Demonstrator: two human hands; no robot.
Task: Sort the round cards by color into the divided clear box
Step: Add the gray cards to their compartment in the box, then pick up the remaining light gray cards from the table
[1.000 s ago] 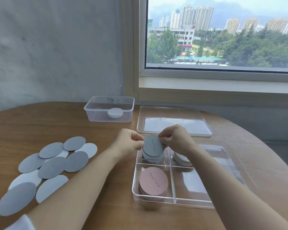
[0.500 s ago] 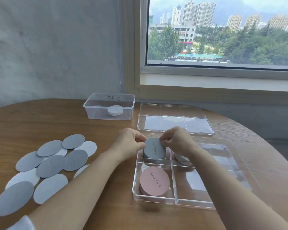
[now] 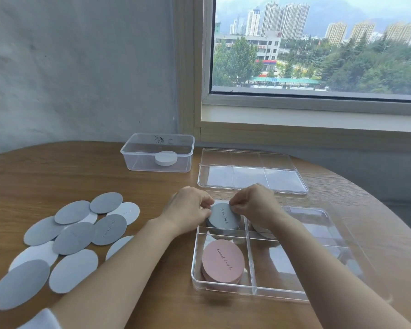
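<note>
Both forearms reach in over the surface (image 3: 105, 167), wrists converging on the far-left compartment of the divided clear box (image 3: 247, 291). The left hand (image 3: 190, 207) curls knuckles-up, its grip pinching the grey card (image 3: 224, 216) at its left edge. The right hand (image 3: 254, 205) mirrors it, its grip nipping the card's far right edge. The card sits on a grey stack (image 3: 220, 231) in that compartment. A pink stack (image 3: 223, 260) fills the near-left one, and loose cards (image 3: 74, 236) lie scattered well to the left.
</note>
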